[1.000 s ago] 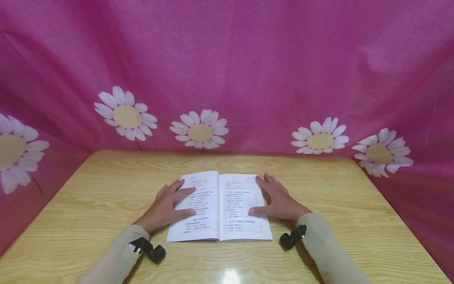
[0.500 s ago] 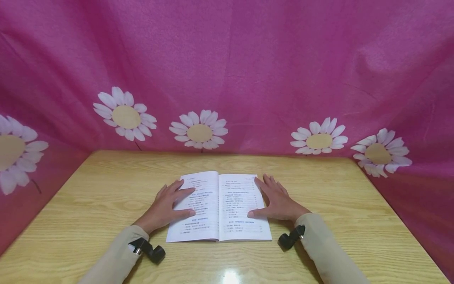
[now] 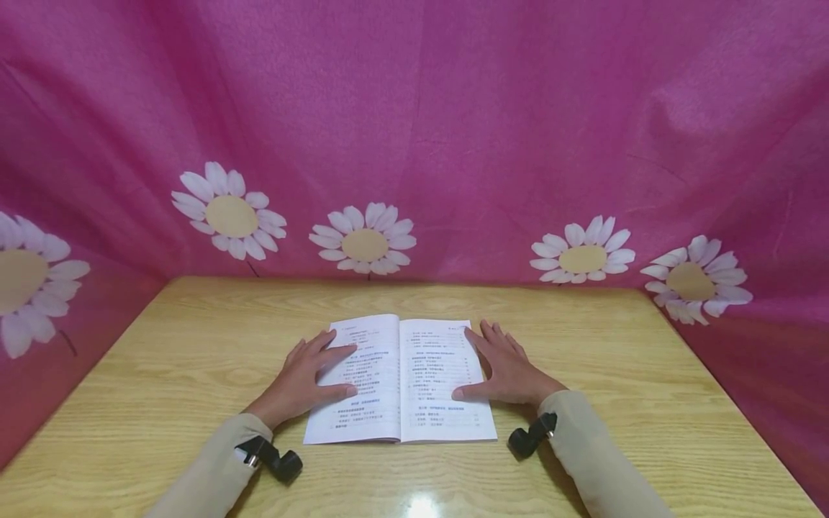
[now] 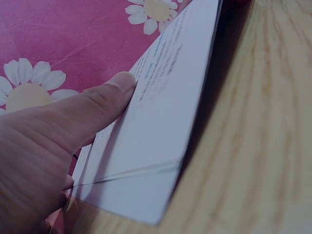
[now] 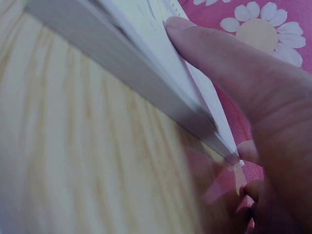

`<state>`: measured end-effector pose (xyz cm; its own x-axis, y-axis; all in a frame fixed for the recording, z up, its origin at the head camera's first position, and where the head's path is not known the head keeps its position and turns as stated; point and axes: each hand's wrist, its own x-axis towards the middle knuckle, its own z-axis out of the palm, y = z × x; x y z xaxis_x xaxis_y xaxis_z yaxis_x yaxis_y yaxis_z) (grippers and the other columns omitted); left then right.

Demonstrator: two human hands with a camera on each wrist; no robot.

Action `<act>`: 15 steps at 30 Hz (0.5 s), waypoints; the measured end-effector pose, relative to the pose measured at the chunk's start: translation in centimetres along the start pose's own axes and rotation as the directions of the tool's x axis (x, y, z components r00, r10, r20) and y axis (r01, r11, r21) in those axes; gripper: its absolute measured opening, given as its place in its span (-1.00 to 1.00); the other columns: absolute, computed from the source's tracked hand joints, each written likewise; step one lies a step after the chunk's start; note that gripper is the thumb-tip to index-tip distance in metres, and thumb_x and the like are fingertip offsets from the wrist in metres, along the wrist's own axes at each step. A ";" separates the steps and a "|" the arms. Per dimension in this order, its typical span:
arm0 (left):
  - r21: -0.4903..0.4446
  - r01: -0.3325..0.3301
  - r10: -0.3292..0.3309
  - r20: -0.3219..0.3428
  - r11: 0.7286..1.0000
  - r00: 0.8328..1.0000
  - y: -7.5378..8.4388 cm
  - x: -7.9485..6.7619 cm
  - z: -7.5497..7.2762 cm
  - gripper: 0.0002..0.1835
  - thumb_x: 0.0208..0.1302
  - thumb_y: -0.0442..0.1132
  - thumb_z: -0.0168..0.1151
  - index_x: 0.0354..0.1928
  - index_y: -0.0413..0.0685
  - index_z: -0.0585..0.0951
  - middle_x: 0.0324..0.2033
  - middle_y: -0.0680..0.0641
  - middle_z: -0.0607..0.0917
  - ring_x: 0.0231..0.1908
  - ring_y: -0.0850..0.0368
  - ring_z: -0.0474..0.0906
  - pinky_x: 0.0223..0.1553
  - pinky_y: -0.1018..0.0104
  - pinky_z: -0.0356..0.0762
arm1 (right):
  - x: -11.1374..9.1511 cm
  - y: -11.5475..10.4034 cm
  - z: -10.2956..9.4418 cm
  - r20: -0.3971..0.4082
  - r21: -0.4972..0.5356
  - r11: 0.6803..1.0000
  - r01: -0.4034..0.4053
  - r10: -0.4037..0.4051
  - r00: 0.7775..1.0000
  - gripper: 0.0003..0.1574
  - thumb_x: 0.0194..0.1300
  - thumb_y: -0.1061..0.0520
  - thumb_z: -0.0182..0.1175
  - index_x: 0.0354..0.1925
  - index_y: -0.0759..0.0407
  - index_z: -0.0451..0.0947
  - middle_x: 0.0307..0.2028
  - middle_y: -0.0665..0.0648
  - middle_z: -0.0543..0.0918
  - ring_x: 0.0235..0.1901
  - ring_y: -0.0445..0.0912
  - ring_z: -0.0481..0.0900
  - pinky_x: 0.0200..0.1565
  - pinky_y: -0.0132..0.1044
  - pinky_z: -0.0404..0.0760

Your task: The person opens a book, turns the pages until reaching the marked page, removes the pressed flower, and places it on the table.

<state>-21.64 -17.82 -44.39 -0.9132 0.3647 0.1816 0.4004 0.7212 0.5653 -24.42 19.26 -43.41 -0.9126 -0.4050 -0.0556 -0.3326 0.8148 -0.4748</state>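
Observation:
An open book [image 3: 437, 424] lies on the table, its two white pages printed with lines of dark and blue text. Over its left page rests my left hand [image 3: 301, 381], with thumb and index finger spread on the paper. My right hand [image 3: 512, 370] lies along the right edge; its thumb presses on the page and its other fingers reach toward the far corner. Seen from the left wrist, the thumb [image 4: 119, 83] lies straight across the left page [image 4: 151, 131]. From the right wrist, the thumb [image 5: 180, 27] rests on top of the thicker page stack [image 5: 161, 92].
A light wood-grain table [image 3: 162, 345] extends around the book on all sides. Behind it hangs a pink curtain [image 3: 466, 144] with printed white daisies [image 3: 365, 244], meeting the table's back and side edges. Small black cameras [image 3: 285, 464] jut from both beige sleeves [image 3: 602, 453].
Both hands and the open book keep the same places. Only the head view has tilted very slightly.

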 end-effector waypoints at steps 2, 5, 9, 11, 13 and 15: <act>-0.002 0.004 -0.004 0.001 1.000 1.000 0.1 0.0 0.0 -0.21 0.02 0.25 0.39 0.31 0.17 0.47 0.43 -0.23 0.18 0.45 -0.20 -0.08 0.38 -0.21 -0.30 | 0.0 0.0 0.0 -0.001 -0.002 1.000 -0.003 0.003 1.000 0.53 -0.25 -0.64 0.28 0.53 -0.08 -0.09 0.52 0.21 -0.21 0.48 0.17 -0.36 0.40 0.15 -0.32; 0.002 0.007 -0.007 0.002 1.000 1.000 0.2 0.0 0.0 -0.21 0.02 0.25 0.39 0.31 0.17 0.47 0.43 -0.23 0.18 0.45 -0.20 -0.08 0.38 -0.22 -0.30 | 0.0 0.0 0.0 -0.002 -0.003 1.000 0.001 -0.001 1.000 0.53 -0.24 -0.64 0.28 0.53 -0.07 -0.08 0.52 0.22 -0.20 0.48 0.18 -0.35 0.40 0.17 -0.32; 0.005 0.006 -0.006 0.003 1.000 1.000 0.1 0.0 0.0 -0.21 0.02 0.25 0.39 0.31 0.18 0.47 0.43 -0.23 0.18 0.45 -0.20 -0.07 0.38 -0.22 -0.29 | 0.0 0.1 0.1 0.004 -0.011 1.000 0.004 -0.004 1.000 0.52 -0.24 -0.64 0.27 0.53 -0.08 -0.08 0.52 0.21 -0.21 0.48 0.18 -0.36 0.40 0.16 -0.32; 0.005 0.006 -0.006 0.003 1.000 1.000 0.1 0.0 0.0 -0.21 0.02 0.25 0.39 0.32 0.18 0.47 0.43 -0.23 0.18 0.45 -0.20 -0.07 0.38 -0.22 -0.30 | 0.0 0.1 0.2 0.005 -0.014 1.000 0.004 -0.004 1.000 0.51 -0.24 -0.64 0.27 0.53 -0.09 -0.08 0.52 0.20 -0.21 0.48 0.17 -0.36 0.40 0.16 -0.32; 0.006 0.007 -0.007 0.004 1.000 1.000 0.1 0.0 0.0 -0.21 0.02 0.26 0.38 0.32 0.18 0.47 0.43 -0.23 0.18 0.45 -0.20 -0.07 0.38 -0.22 -0.30 | 0.0 0.1 0.1 0.002 -0.006 1.000 0.006 -0.006 1.000 0.50 -0.23 -0.63 0.28 0.53 -0.09 -0.06 0.52 0.20 -0.21 0.48 0.17 -0.35 0.40 0.16 -0.32; 0.009 0.008 -0.008 0.004 1.000 1.000 0.1 0.0 0.0 -0.21 0.02 0.27 0.38 0.32 0.18 0.46 0.43 -0.23 0.18 0.45 -0.19 -0.07 0.38 -0.21 -0.30 | 0.0 0.1 0.0 -0.003 0.012 1.000 0.009 -0.009 1.000 0.44 -0.18 -0.62 0.27 0.52 -0.09 -0.03 0.52 0.20 -0.20 0.48 0.18 -0.35 0.39 0.18 -0.32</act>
<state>-21.58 -17.72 -44.31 -0.9160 0.3617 0.1737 0.3940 0.7290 0.5598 -24.40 19.34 -43.50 -0.9102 -0.4113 -0.0483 -0.3384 0.8059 -0.4859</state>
